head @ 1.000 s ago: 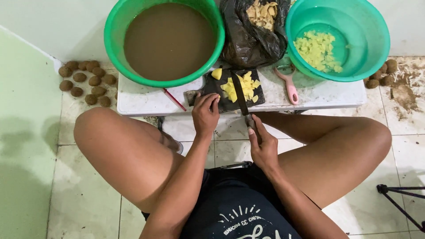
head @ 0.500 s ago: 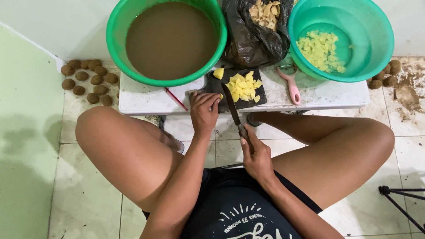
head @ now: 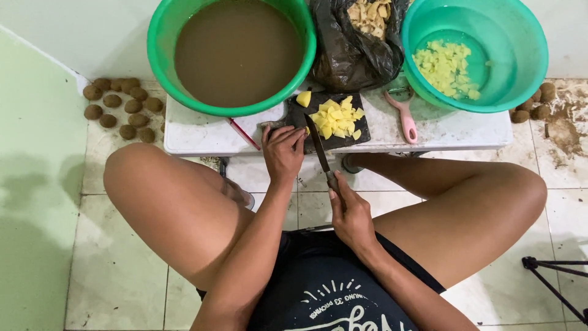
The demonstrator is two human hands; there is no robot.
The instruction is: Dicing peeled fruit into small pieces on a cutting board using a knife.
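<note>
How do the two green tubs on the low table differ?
The left tub is filled nearly to the rim with murky brown water; the right tub holds only shallow clear water with yellow chunks. The left tub is grass green, the right tub is more teal. Both are round plastic.

1. A green basin (head: 165,37) of murky brown water stands on the white worktop (head: 202,132).
2. A black bag (head: 349,55) holds peelings.
3. A pink peeler (head: 405,119) lies beside the teal basin (head: 527,55).
4. Brown tubers (head: 119,107) sit on the floor.
</note>
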